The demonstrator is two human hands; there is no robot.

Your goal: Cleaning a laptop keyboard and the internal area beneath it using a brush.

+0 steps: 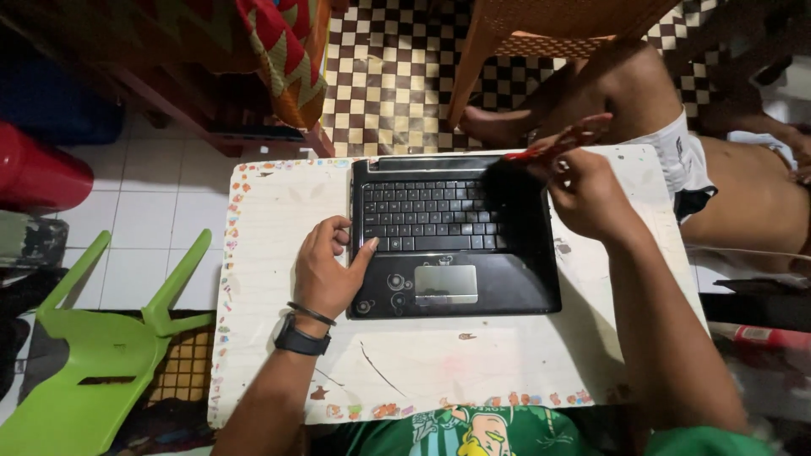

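A black laptop base [456, 283] with keyboard and silver touchpad lies on a small white table [279, 211]. My left hand [325, 270] rests on the table at the laptop's left edge, thumb touching the keyboard's lower left corner; it holds nothing. A black watch and a band sit on that wrist. My right hand [587, 194] grips a red-handled brush [557, 145], whose dark bristles are down on the right side of the keyboard, blurred.
A green plastic chair [93, 371] lies tipped at the lower left. A red cylinder [38, 173] is at the left edge. Another person's bare legs [735, 190] lie right of the table. An orange chair [541, 25] stands on checkered floor behind.
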